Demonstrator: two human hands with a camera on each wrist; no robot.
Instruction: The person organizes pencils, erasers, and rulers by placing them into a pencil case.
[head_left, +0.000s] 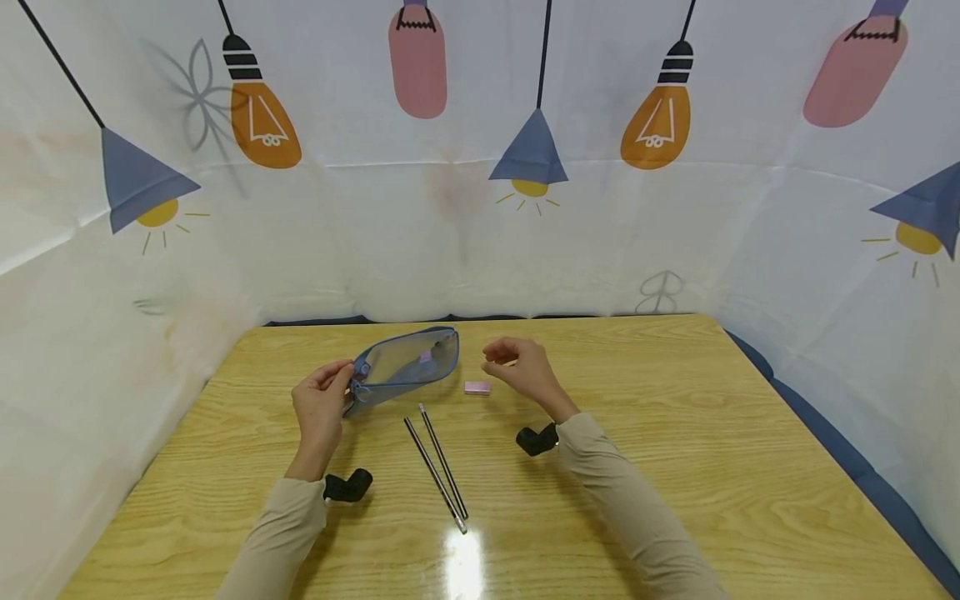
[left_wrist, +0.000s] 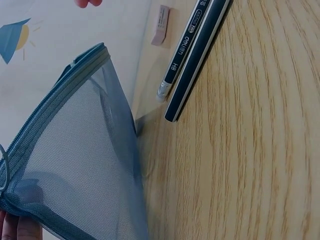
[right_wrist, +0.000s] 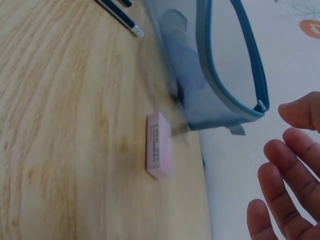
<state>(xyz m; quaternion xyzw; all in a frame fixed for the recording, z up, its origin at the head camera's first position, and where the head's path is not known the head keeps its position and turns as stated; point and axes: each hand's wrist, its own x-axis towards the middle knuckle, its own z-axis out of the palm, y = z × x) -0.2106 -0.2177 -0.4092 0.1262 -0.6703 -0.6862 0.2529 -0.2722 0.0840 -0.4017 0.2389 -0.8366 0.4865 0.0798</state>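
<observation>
A blue mesh zip pencil case [head_left: 408, 383] is pinched at its left end by my left hand [head_left: 318, 408], its zipped mouth gaping upward. In the left wrist view only the fingertips [left_wrist: 22, 229] of that hand show, under the corner of the case [left_wrist: 80, 145]. My right hand [head_left: 525, 371] hovers past the case's right end with loosely bent fingers and holds nothing. Below it, a pink eraser [head_left: 477, 388] lies on the table; the right wrist view shows print on its side [right_wrist: 159, 145]. A small pink patch [head_left: 426, 356] shows through the mesh.
Two dark striped pencils [head_left: 435, 471] lie side by side on the wooden table [head_left: 637, 467], nearer me than the case. One bears "HB" lettering in the left wrist view. A white curtain [head_left: 375, 250] printed with lamps surrounds the table's back and sides.
</observation>
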